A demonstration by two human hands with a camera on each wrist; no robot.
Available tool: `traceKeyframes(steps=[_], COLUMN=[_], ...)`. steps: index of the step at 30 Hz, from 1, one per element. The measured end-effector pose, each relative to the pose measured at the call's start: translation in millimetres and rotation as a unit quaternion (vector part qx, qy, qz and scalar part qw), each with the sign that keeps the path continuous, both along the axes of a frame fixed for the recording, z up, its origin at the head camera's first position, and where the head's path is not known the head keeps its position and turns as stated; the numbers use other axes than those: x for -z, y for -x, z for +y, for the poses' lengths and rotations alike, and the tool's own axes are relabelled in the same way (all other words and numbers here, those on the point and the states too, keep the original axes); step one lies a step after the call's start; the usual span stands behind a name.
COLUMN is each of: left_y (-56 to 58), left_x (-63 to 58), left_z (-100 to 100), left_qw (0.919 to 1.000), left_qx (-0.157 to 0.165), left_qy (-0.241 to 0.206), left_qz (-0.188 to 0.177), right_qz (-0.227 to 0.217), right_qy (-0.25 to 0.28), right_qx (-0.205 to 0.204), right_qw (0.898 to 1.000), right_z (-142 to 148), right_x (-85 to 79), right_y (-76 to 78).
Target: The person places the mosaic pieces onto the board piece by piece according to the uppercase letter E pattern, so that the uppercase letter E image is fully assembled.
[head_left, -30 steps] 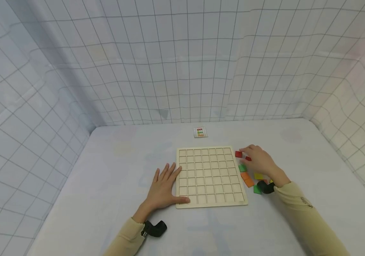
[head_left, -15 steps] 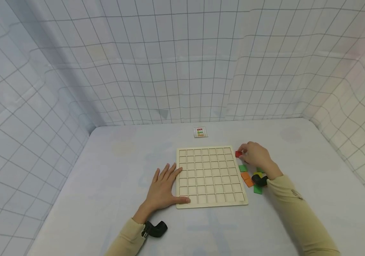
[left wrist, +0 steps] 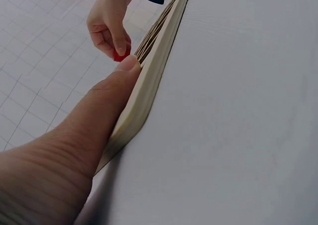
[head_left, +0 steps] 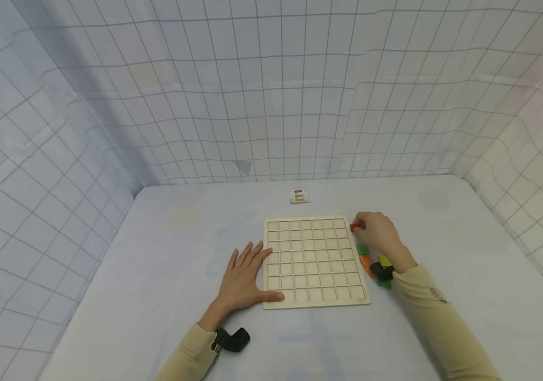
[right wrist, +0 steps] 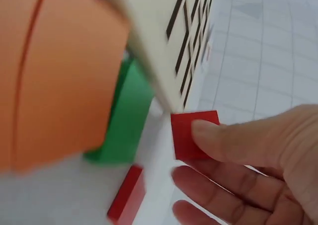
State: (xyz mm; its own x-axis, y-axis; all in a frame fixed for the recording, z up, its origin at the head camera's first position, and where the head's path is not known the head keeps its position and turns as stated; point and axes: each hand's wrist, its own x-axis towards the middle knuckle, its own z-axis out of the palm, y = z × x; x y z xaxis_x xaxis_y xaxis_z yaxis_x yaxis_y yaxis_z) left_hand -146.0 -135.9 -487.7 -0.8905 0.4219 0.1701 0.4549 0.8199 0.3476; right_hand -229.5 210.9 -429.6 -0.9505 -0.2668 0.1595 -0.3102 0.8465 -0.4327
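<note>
My left hand rests against the left side of a pale gridded board, its fingers spread. The thumb lies over the board's near left corner, also seen in the left wrist view. Beyond the board's far right corner, my right hand pinches a square red tile between thumb and fingers. That tile is tilted up, close to the board's edge. In the right wrist view another red tile lies on the table near a green tile. Orange tiles fill the left of this view.
Beside the board's right side lie green, orange and yellow tiles, partly hidden by the right wrist's camera. A small card with a coloured grid pattern lies behind the board. Gridded cloth walls surround the table.
My right hand has shifted left toward the board's far right corner and now pinches the red tile, which has tipped up from lying flat. My left hand stays in place.
</note>
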Motion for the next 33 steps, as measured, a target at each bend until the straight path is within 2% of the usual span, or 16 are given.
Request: traceKeyframes(steps=[2,5,8,13,17,28,33], left_y=[-0.3,-0.5,-0.3,0.1,0.0,-1.4,-1.5], left_x=[-0.1,-0.7,-1.5,-3.2,-3.2,-3.0,-1.9], left_z=[-0.1,-0.1,0.3,1.2,1.5,1.2,1.1], left_qw=[1.0,1.0,0.9999,0.9999,0.9999,0.9997,0.9997], left_qx=[-0.001,-0.004,-0.006,-0.006,-0.01,-0.02,-0.018], left_qy=[-0.003,-0.003,-0.002,0.003,0.008,0.011,0.011], left_qz=[0.003,0.006,0.008,0.008,0.004,-0.003,-0.008], right_qz=[0.018,0.022,0.006,-0.02,-0.034,-0.066,-0.074], right_qy=[0.019,0.057,0.082,0.088,0.11,0.094,0.066], right_qx=[-0.001,-0.013,-0.04,-0.084,-0.095,-0.096,-0.087], right_qw=[1.0,0.998,0.996,0.992,0.989,0.989,0.991], right_z=[-8.1,-23.9,-41.3,-68.6,-84.6,-106.6,-109.9], right_x=[-3.4,-6.6,-6.0,2.8,7.2,8.5,10.6], right_y=[-1.7,-2.1,0.0,4.5,8.2,18.0,18.1])
